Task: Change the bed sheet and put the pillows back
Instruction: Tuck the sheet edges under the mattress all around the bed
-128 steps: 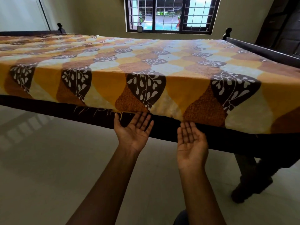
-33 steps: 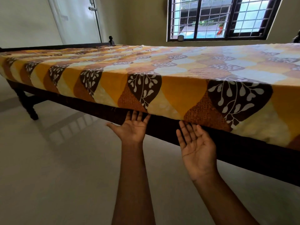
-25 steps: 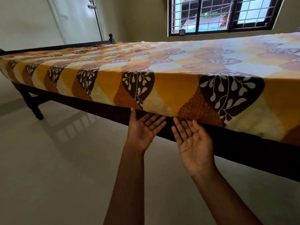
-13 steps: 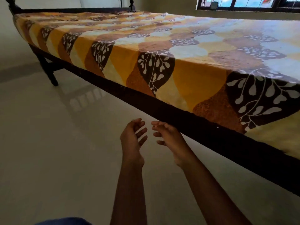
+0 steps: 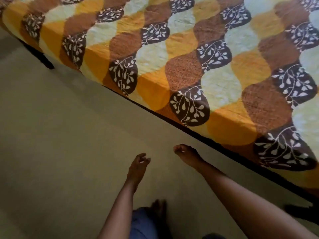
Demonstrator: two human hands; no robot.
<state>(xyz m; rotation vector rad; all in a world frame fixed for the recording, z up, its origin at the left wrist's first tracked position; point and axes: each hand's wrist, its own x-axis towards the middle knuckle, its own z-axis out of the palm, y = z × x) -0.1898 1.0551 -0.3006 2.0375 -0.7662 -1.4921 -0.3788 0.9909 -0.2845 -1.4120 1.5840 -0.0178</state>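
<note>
A bed sheet (image 5: 203, 54) patterned in yellow, orange, cream and dark brown leaf shapes lies smooth over the mattress and down its side, filling the upper right of the view. Below the mattress runs the dark wooden bed frame (image 5: 224, 149). My left hand (image 5: 138, 167) hangs over the floor, fingers loosely curled, holding nothing. My right hand (image 5: 187, 154) is beside it, closer to the bed frame, fingers also loosely curled and empty. Neither hand touches the sheet. No pillows are in view.
Pale tiled floor (image 5: 60, 144) spreads across the lower left. A dark bed leg (image 5: 46, 62) stands at the far left end of the frame. My foot and a blue trouser leg (image 5: 146, 223) show at the bottom.
Both hands have pulled away from under the mattress edge and dropped lower with fingers curling in. My view has risen and tilted down onto the top of the bed.
</note>
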